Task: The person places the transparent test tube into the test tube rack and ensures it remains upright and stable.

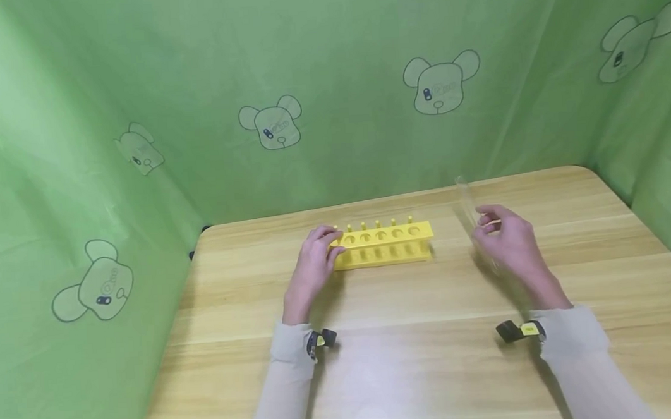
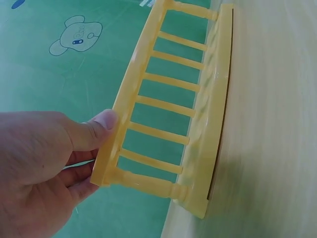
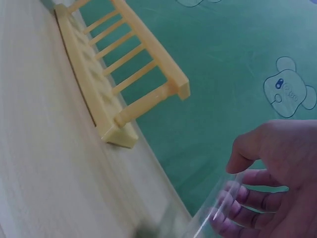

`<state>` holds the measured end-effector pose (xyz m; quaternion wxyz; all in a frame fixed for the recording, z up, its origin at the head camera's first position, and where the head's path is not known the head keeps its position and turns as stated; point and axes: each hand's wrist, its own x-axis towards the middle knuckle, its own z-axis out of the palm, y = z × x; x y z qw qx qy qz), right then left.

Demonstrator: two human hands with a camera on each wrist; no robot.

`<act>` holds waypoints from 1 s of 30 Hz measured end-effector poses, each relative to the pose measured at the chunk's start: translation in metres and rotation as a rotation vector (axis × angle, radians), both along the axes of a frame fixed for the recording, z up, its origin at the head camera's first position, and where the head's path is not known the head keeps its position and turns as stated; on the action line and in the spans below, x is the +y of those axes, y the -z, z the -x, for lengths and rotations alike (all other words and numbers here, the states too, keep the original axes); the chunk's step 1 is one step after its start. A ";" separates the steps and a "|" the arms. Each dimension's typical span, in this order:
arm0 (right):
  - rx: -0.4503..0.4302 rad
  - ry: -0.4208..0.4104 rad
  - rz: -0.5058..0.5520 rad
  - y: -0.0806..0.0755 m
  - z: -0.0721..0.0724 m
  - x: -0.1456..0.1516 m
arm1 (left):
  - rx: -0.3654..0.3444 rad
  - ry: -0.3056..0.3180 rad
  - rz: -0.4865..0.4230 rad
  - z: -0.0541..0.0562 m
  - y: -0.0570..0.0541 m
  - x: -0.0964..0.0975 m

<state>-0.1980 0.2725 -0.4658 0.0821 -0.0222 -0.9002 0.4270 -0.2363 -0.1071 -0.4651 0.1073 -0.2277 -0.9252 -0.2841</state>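
A yellow test tube rack (image 1: 388, 239) stands upright on the table, with a row of round holes in its upper shelf and short pegs along the back. My left hand (image 1: 311, 261) grips its left end; in the left wrist view the thumb lies on the top plate and fingers curl beneath it. To the right of the rack, my right hand (image 1: 510, 241) holds a clear test tube (image 3: 210, 213) between thumb and fingers. The tube slants, its far end pointing toward the back edge, and looks faint in the head view. No tube shows in the rack.
The wooden table (image 1: 423, 357) has rounded back corners. A green curtain (image 1: 344, 158) printed with bear heads hangs behind it and along both sides. Each wrist wears a strapped black camera (image 1: 509, 331) over a light sleeve.
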 end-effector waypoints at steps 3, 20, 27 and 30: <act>0.001 0.009 0.015 -0.004 -0.001 0.000 | 0.007 0.004 -0.002 0.000 0.002 0.000; 0.107 0.080 0.121 -0.033 -0.008 -0.006 | -0.007 0.002 -0.014 -0.001 0.002 -0.001; 0.139 0.117 0.140 -0.040 -0.010 -0.008 | -0.011 0.003 -0.022 -0.001 0.000 -0.002; 0.149 0.135 0.157 -0.043 -0.011 -0.009 | -0.010 0.007 -0.017 -0.001 0.001 -0.002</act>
